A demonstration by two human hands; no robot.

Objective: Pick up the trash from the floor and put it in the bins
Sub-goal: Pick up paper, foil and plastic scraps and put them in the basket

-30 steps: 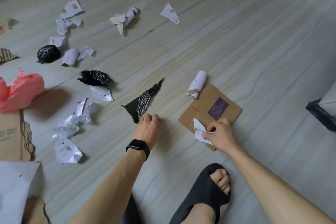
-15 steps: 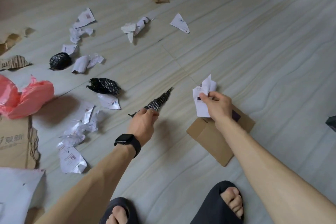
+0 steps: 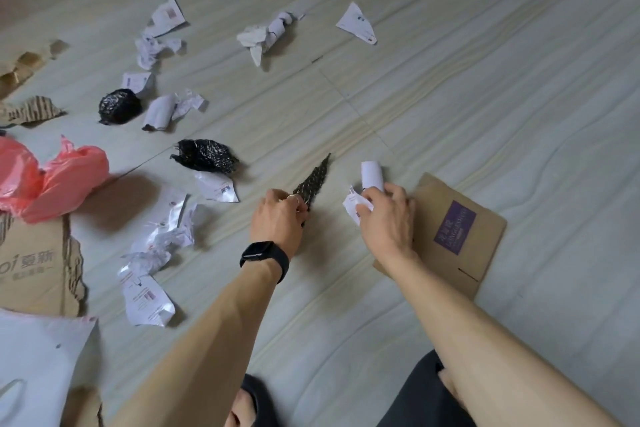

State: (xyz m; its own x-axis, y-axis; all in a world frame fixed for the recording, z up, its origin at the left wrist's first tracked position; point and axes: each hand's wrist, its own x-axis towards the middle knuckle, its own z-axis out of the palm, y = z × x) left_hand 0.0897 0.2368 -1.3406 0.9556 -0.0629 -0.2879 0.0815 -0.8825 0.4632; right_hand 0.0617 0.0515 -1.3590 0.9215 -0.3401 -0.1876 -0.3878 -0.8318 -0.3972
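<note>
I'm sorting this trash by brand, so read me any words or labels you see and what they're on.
"夏新" on the torn cardboard at left; the line below is blurred.
The purple label on the brown envelope: lettering too blurred.
The white paper scraps: print too small.

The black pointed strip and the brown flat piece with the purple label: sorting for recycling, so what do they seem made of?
The black pointed strip, pinched by the left hand, looks like glossy plastic netting or film: speckled glints. The brown flat piece looks like matte cardboard: flat, creased.
</note>
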